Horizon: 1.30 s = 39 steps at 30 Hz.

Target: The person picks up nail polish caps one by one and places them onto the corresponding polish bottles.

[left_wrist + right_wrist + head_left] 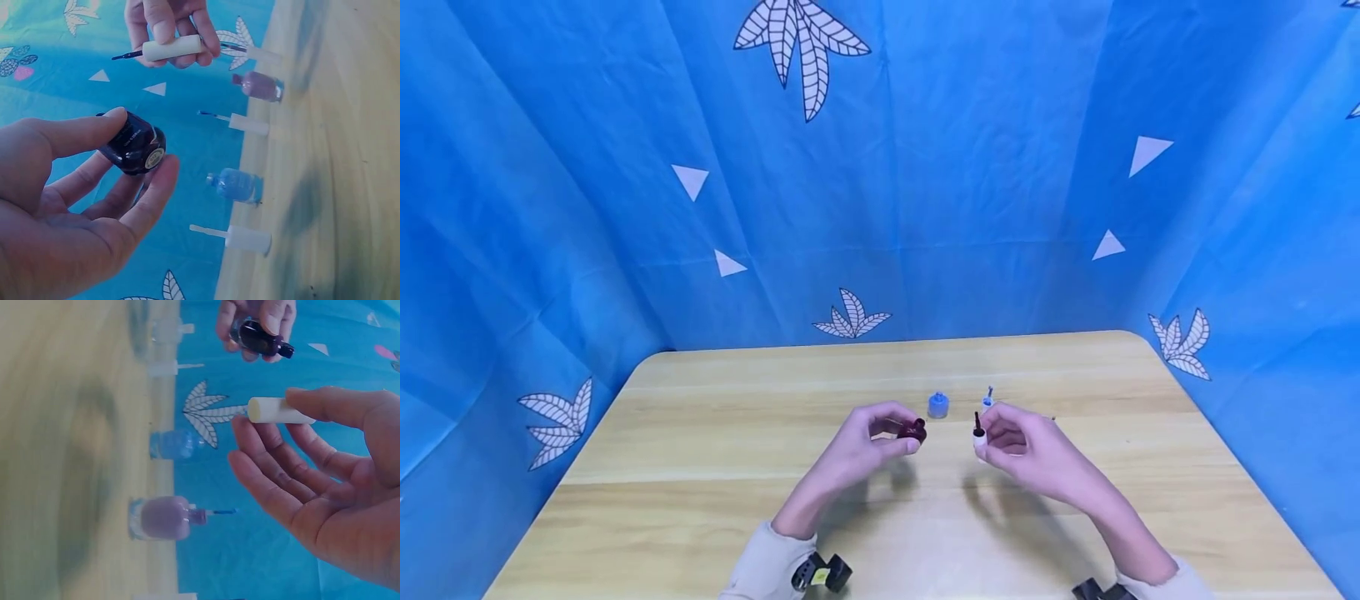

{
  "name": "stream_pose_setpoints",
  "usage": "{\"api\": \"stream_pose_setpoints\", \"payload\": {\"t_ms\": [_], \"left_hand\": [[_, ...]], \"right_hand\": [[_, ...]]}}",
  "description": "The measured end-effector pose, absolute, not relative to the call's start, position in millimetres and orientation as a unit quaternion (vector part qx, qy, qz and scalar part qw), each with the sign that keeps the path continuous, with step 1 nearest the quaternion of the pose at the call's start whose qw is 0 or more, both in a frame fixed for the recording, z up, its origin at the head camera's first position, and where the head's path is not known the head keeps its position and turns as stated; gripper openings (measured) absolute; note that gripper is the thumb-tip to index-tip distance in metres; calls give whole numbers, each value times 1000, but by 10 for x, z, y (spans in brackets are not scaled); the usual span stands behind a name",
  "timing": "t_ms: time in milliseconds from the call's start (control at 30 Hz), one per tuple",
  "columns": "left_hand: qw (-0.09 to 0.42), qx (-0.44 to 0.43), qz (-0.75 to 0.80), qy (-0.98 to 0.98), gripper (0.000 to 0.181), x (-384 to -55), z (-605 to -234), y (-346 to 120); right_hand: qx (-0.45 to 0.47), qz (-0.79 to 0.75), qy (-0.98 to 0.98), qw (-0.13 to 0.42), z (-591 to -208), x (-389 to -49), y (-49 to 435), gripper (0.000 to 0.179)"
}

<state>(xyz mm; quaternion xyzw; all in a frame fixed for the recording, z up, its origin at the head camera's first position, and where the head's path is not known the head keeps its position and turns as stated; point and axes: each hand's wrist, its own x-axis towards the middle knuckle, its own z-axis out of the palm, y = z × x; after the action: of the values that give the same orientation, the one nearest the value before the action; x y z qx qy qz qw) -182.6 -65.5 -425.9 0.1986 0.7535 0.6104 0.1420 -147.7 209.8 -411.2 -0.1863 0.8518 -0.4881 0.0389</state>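
- We've got the dark bottle (913,432) held above the desk (737,433), neck upward and leaning slightly, pinched between the fingers of the left hand (859,447).
- Here's the relation we're watching: the white cap (172,47) hangs apart, right of the dark bottle, long axis roughly upright, its brush (977,420) pointing up, away from the desk.
- The right hand (1033,452), nearer that cap, pinches it in its fingers.
- And just beyond the dark bottle, we spot the blue bottle (937,407) standing on the desk.
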Motion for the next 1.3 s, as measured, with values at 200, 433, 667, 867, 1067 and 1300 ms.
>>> {"api": "stream_pose_setpoints", "payload": {"t_ms": [200,433,667,867,1067,1300], "left_hand": [[135,197,627,742,24,-1858,-4175,-649],[135,184,647,727,27,-1870,-4060,-667],[124,189,661,715,27,-1875,-4001,-686],[105,201,673,705,30,-1883,-3932,-672],[109,218,692,679,31,-1883,-3899,-651],[118,217,705,665,32,-1855,-3943,-642]], "right_hand": [[-177,-503,846,32,-4019,-1497,2161,20],[-176,-527,830,52,-3879,-1510,2213,20],[-180,-523,833,31,-3767,-1506,2260,19],[-180,-518,836,15,-3663,-1481,2277,21],[-173,-518,838,-3,-3614,-1447,2306,25],[-184,-506,842,-20,-3625,-1419,2323,21]]}}
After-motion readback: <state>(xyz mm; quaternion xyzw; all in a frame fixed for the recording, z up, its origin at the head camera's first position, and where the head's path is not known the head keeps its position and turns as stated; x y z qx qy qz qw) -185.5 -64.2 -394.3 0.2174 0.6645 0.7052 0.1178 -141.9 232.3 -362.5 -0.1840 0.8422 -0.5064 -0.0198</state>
